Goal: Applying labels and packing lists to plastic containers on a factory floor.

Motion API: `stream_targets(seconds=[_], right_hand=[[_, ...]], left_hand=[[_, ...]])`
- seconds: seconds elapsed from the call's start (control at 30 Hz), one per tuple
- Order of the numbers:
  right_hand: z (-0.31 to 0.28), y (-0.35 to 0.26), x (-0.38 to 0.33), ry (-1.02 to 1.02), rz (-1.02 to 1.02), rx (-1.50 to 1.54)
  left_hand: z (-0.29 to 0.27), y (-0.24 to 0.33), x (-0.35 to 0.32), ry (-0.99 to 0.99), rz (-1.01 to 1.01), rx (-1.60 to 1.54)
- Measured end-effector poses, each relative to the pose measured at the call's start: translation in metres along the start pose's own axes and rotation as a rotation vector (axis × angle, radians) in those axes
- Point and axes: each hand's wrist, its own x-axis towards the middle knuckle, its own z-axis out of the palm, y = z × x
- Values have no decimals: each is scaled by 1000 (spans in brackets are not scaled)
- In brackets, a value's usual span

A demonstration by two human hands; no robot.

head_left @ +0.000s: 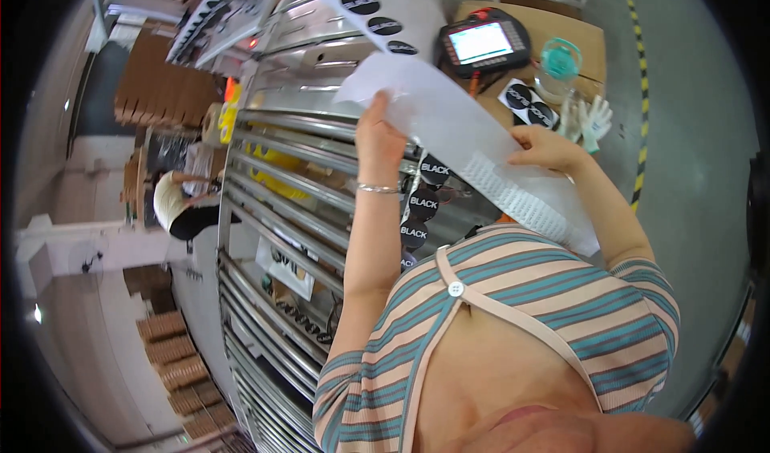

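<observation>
Both hands grip a white sheet [449,124] held up over steel rollers [297,172]. Left hand [378,136] pinches its edge at ten o'clock; right hand [545,148] clamps it at two. Open grey floor [690,132] lies at three o'clock.

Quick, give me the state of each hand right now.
Left hand: closed on the upper part of the long white paper strip.
Right hand: closed on the same strip, lower along it.
</observation>
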Motion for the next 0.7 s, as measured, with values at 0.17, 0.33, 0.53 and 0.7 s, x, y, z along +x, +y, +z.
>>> stream_targets(seconds=[0.17, 0.33, 0.53, 0.7], right_hand=[[5, -65, 30, 181, -214, 190], [8, -91, 56, 216, -182, 140], [12, -59, 39, -37, -97, -32], [-5, -3, 24, 141, -3, -7]], left_hand=[[39, 5, -29, -80, 10, 132], [42, 8, -38, -78, -19, 75], [24, 14, -36, -19, -15, -37], [-10, -12, -15, -230, -122, 74]])
